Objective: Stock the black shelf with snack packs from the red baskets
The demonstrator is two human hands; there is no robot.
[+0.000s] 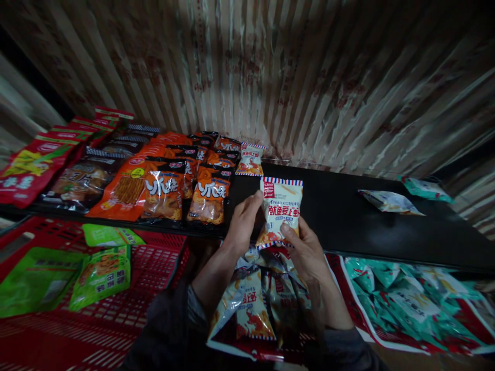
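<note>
My right hand point(309, 247) grips a cream-coloured snack bag point(284, 211) with red lettering and striped ends, thumb across its lower front. At the bag's left edge, my left hand point(244, 221) steadies it with closed fingers, partly hidden behind it. The bag is upright above the front edge of a black shelf point(332, 206). A matching snack bag point(250, 158) stands at the back of the shelf, just beyond my hands. Below my arms, a basket point(255, 355) holds several more snack bags point(253, 304) of this kind.
Orange-and-black snack bags point(209, 196), orange packets point(124, 188), dark packets point(77, 178) and red packets point(33, 165) line the shelf's left. A pale packet point(390, 201) and a teal packet point(427, 189) lie right. Red baskets below hold green packets point(102, 275) and teal packets point(410, 304).
</note>
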